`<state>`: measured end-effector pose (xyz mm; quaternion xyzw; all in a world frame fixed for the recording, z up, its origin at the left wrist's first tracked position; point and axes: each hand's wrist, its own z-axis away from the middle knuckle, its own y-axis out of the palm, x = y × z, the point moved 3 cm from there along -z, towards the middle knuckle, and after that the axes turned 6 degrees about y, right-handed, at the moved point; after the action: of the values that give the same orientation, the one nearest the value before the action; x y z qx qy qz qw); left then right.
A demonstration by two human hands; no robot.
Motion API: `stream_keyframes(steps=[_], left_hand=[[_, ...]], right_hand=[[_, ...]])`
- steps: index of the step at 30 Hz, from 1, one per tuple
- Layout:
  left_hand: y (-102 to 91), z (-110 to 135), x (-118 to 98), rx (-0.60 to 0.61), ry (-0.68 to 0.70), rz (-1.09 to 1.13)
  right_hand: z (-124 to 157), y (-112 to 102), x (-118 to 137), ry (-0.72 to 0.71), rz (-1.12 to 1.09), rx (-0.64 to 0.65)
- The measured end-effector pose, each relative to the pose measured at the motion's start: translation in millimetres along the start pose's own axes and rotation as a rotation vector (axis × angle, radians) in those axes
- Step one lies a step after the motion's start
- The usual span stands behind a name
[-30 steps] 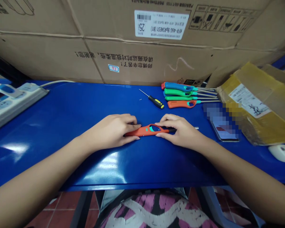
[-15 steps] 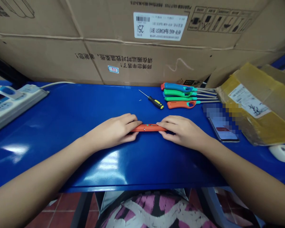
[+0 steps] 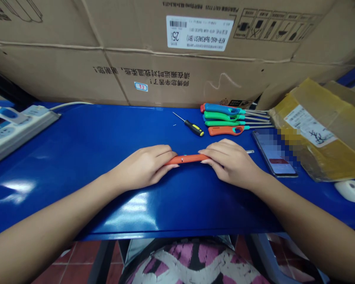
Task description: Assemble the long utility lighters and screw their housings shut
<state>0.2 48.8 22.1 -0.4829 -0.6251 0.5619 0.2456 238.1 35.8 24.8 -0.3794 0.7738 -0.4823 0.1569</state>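
Note:
An orange long-nosed lighter (image 3: pixel 189 158) lies crosswise between my two hands, just above the blue tabletop. My left hand (image 3: pixel 148 165) is closed around its left end, thumb on the near side and fingers on the far side. Its other end is gripped by my right hand (image 3: pixel 229 163), which hides much of that part. A short piece of the metal nozzle (image 3: pixel 250 152) sticks out past the right hand. Beyond the hands lies a screwdriver (image 3: pixel 194 127) with a black and yellow handle, and a tiny screw or pin (image 3: pixel 174 125) is beside its shaft.
Several lighters (image 3: pixel 225 130) in orange, green and blue are stacked at the back right. A phone (image 3: pixel 275 156), a yellow-taped parcel (image 3: pixel 328 130) and a white mouse (image 3: pixel 352 191) are on the right. A power strip (image 3: pixel 20 130) sits left; a large carton (image 3: pixel 148 55) stands behind the table (image 3: pixel 77 157).
The orange lighter has rolled a little in my hands and tilts slightly, its right end higher. Its nozzle tip now shows beyond my right hand.

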Motion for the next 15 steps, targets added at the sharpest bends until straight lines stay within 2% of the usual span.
stream_keyframes(steps=[6,9,11,15], left_hand=[[-3.8,-0.7,-2.3,-0.039,-0.004,-0.012],[-3.9,-3.0,-3.6,-0.081,-0.073,0.105],[-1.0,-5.2,-2.8,-0.135,-0.211,0.343],[14.4,-9.7,-1.8,-0.225,-0.556,1.023]], right_hand=[[-1.6,-1.3,-1.3,0.003,0.016,0.006],[-3.3,-0.1,-2.3,0.047,0.030,0.039],[-4.6,-0.2,-2.0,0.068,0.047,0.048],[-6.5,2.0,2.1,0.012,0.082,0.117]])
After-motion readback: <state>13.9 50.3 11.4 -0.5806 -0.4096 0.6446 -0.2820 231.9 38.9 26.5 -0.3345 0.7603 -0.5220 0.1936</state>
